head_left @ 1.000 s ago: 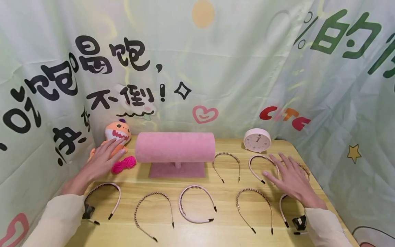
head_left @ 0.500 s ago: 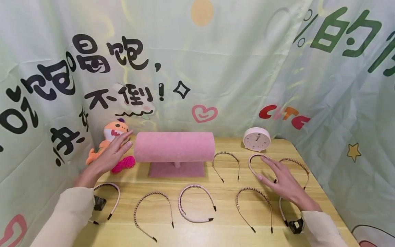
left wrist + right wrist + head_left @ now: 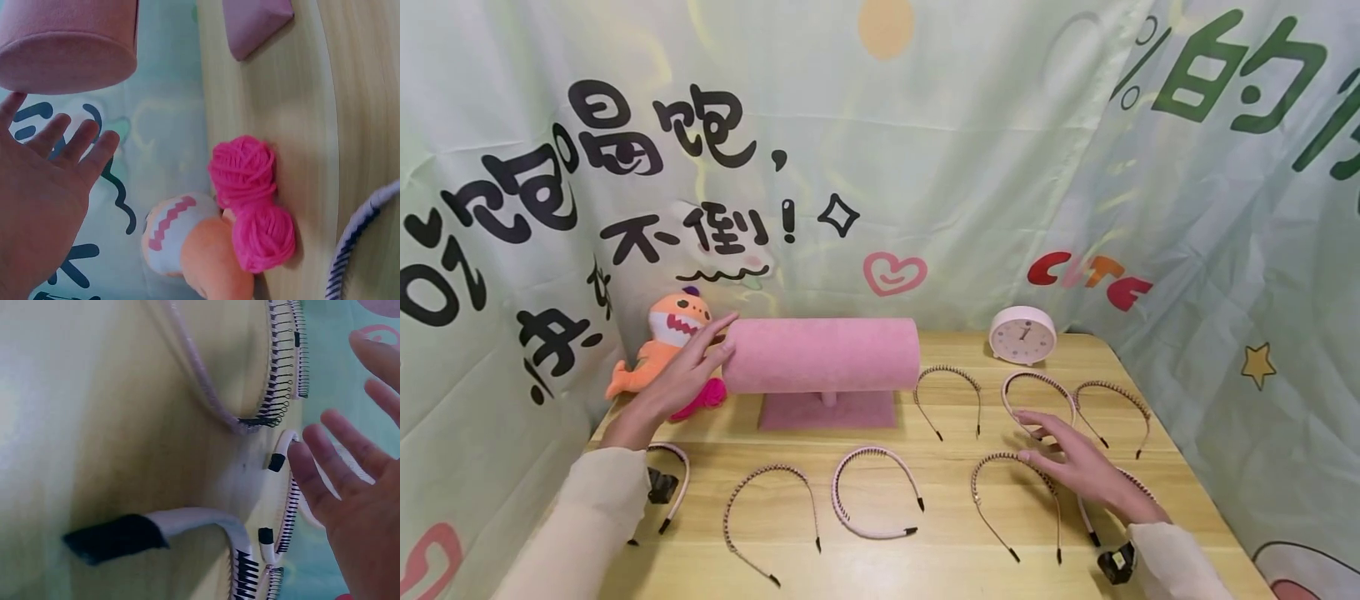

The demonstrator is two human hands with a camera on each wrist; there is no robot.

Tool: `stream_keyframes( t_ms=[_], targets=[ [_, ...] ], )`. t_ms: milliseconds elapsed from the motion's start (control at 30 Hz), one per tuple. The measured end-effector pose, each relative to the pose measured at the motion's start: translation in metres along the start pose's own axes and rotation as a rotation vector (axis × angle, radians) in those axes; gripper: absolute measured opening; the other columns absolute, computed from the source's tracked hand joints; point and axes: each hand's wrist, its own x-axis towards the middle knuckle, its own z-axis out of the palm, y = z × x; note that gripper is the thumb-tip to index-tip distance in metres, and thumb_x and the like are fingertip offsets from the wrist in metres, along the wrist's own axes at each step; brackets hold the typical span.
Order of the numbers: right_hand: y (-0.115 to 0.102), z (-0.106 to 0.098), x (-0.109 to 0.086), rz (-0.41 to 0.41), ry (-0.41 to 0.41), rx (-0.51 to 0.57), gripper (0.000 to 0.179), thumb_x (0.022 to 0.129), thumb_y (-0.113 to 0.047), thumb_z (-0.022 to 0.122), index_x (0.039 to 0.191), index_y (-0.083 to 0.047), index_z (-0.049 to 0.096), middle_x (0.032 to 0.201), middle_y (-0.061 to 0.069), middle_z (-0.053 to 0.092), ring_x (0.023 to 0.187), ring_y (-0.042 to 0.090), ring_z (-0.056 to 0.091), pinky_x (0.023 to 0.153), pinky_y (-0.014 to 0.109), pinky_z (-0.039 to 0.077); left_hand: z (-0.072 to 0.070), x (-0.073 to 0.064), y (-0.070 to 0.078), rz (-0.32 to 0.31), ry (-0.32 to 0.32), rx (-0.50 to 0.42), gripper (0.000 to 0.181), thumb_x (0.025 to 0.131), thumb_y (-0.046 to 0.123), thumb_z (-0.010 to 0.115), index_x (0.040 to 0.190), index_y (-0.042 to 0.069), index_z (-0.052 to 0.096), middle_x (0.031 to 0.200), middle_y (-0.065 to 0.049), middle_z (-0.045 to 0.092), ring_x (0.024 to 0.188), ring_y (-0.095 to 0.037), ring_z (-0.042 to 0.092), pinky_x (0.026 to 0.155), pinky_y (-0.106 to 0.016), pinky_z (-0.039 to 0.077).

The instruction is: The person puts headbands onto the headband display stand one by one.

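My left hand [image 3: 683, 377] is at the left end of a pink velvet headband display stand [image 3: 823, 354], fingers extended. In the left wrist view a digit reaches that roll's end [image 3: 69, 62]; whether it touches I cannot tell. My right hand [image 3: 1071, 462], fingers spread and holding nothing, hangs above the right side of the table. Under and around it lie a beaded headband [image 3: 1011, 457], a pink headband [image 3: 1037, 377] behind and another pink headband [image 3: 1086, 521] partly hidden by the wrist. The right wrist view shows a headband's black tip [image 3: 115, 539] and comb teeth close by.
An orange plush shark [image 3: 662, 354] and bright pink yarn [image 3: 244, 169] are beside my left hand. More headbands lie in front, among them a beaded one [image 3: 727, 508] and a pink one [image 3: 835, 492]. A round pink clock [image 3: 1023, 336] stands at the back. Printed curtains [image 3: 970, 167] enclose the table.
My left hand has moved right, from over the plush shark to the roll's left end. My right hand has come nearer and left, uncovering the rightmost back headband.
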Motion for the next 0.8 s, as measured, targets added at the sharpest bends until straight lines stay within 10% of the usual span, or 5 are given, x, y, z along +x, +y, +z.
stream_keyframes(
  t_ms=[400,800],
  targets=[
    [0.008,0.009,-0.004,-0.125,-0.117,0.173,0.021,0.101,-0.007,0.076,0.12,-0.013,0.074,0.138,0.025,0.066,0.126,0.002,0.061,0.095,0.027,0.059,0.014,0.005,-0.004,0.003,0.045,-0.156,0.06,0.119,0.034,0.044,0.173,0.019,0.026,0.176,-0.019,0.027,0.161,-0.043,0.028,0.127,-0.071,0.025],
    [0.013,0.014,0.0,-0.134,-0.178,0.135,0.014,0.104,-0.009,0.073,0.108,-0.019,0.082,0.128,0.016,0.071,0.121,0.014,0.066,0.102,0.016,0.05,0.022,0.007,-0.01,0.015,0.086,-0.238,0.058,0.118,0.029,0.045,0.172,0.015,0.027,0.175,-0.019,0.028,0.16,-0.039,0.028,0.126,-0.052,0.029]
  ],
)
